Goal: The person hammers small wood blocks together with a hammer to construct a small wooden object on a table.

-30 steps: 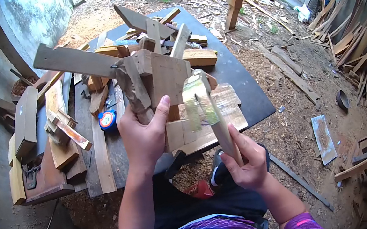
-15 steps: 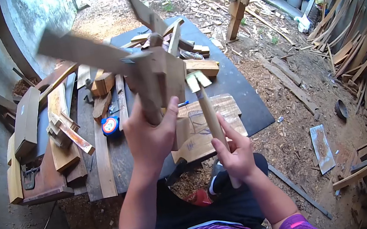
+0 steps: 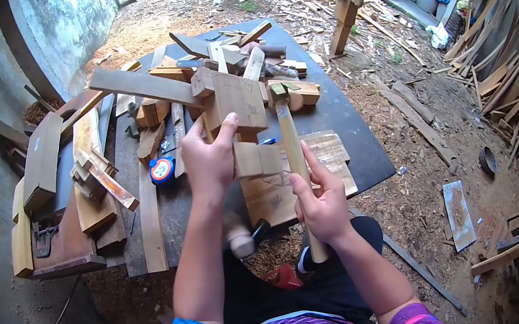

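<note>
Across the frame's middle, a dark worktable (image 3: 343,126) carries piled timber offcuts (image 3: 94,170). Centre frame, the left hand (image 3: 209,160) grasps a nailed wooden assembly (image 3: 220,96) held above the table. Just right, the right hand (image 3: 322,203) is clenched round a hammer (image 3: 292,149), head up. Left of centre lies a tape measure (image 3: 162,169).

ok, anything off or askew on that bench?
Mostly clutter. Wood offcuts lie heaped crisscross at the far end of the dark tabletop, and a slat on the left stack sits skewed. The left hand holds a joined wood piece; the right hand grips a hammer. No breakage shows.
</note>
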`<state>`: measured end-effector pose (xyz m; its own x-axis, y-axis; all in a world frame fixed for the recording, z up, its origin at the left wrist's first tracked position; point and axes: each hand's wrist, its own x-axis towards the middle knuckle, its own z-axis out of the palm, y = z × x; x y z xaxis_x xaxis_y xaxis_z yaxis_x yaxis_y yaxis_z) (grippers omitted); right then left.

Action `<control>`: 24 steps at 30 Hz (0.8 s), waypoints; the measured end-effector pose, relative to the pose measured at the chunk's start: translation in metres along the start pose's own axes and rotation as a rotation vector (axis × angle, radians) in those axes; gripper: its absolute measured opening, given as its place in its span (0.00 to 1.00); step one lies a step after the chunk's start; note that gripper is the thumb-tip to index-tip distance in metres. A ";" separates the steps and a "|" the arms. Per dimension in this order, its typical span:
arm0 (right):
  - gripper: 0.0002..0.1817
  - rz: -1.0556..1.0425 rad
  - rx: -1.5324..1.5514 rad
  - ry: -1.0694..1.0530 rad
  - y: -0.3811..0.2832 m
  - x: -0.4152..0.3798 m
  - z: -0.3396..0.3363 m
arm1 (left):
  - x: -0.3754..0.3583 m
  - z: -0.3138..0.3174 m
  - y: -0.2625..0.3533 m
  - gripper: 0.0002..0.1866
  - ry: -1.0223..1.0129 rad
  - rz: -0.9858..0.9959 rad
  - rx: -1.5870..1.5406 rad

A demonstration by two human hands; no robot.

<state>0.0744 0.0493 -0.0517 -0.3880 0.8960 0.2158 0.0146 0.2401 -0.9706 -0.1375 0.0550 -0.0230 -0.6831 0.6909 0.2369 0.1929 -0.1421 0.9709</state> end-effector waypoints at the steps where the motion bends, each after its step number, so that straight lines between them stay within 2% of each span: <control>1: 0.35 -0.009 -0.001 0.010 0.003 0.004 0.004 | 0.006 0.003 -0.013 0.22 0.028 0.007 0.019; 4: 0.35 0.014 -0.034 0.037 -0.002 0.019 0.011 | 0.020 0.009 -0.024 0.24 0.075 -0.017 0.007; 5: 0.35 0.036 -0.045 0.034 -0.002 0.024 0.008 | 0.031 0.007 -0.040 0.27 0.074 -0.007 0.051; 6: 0.34 0.057 -0.056 0.032 -0.003 0.030 0.005 | 0.029 0.002 -0.032 0.30 0.079 0.018 0.231; 7: 0.34 0.129 -0.036 0.016 -0.009 0.026 0.001 | 0.027 -0.004 -0.025 0.31 0.045 0.025 0.281; 8: 0.34 0.158 0.019 0.017 -0.007 0.018 0.000 | 0.027 -0.010 -0.034 0.31 0.058 -0.029 0.317; 12: 0.33 0.091 0.141 0.000 0.008 0.024 0.004 | 0.029 -0.024 -0.043 0.31 0.095 -0.090 0.380; 15: 0.35 0.103 0.169 -0.016 0.014 0.021 0.004 | 0.027 -0.021 -0.053 0.29 0.245 0.088 0.380; 16: 0.35 0.107 0.171 -0.019 0.013 0.022 0.004 | 0.026 -0.023 -0.055 0.27 0.206 0.085 0.350; 18: 0.35 0.119 0.172 -0.026 0.012 0.020 0.002 | 0.026 -0.022 -0.060 0.25 0.352 0.179 0.294; 21: 0.35 0.102 0.068 -0.009 -0.006 0.006 -0.004 | 0.028 -0.022 -0.061 0.20 0.476 0.354 0.214; 24: 0.36 0.075 -0.164 0.012 -0.012 -0.022 -0.022 | 0.019 -0.027 -0.048 0.12 0.542 0.500 0.115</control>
<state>0.1024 0.0350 -0.0420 -0.3691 0.9180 0.1453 0.1941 0.2291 -0.9539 -0.1794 0.0560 -0.0645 -0.7406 0.1124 0.6625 0.6235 -0.2523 0.7399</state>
